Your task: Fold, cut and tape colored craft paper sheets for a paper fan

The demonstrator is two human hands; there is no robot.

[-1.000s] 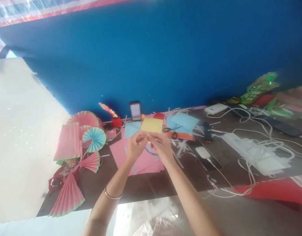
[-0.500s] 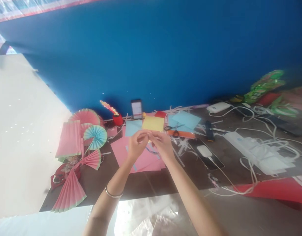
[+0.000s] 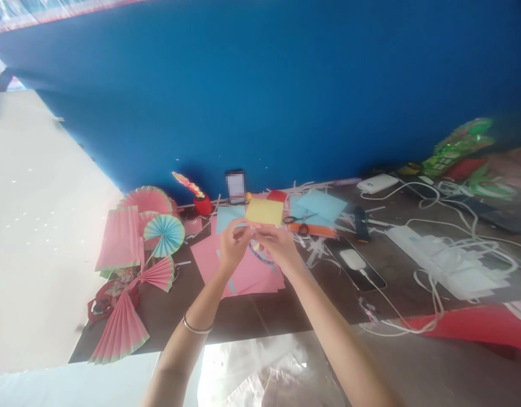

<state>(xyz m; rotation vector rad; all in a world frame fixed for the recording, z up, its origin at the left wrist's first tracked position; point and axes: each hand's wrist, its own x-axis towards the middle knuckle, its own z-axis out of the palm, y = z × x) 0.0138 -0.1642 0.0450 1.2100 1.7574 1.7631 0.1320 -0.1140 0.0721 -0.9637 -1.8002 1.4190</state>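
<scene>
Yellow paper [image 3: 264,211] lies just beyond my left hand [image 3: 233,249] and right hand [image 3: 279,246]; whether they pinch something, I cannot tell

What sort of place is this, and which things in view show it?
Probably a paper-craft workspace, though I can't tell what room: a pink pleated, green-edged paper fan, a flat yellow paper sheet and dark-handled scissors share a dark brown tabletop.
</scene>
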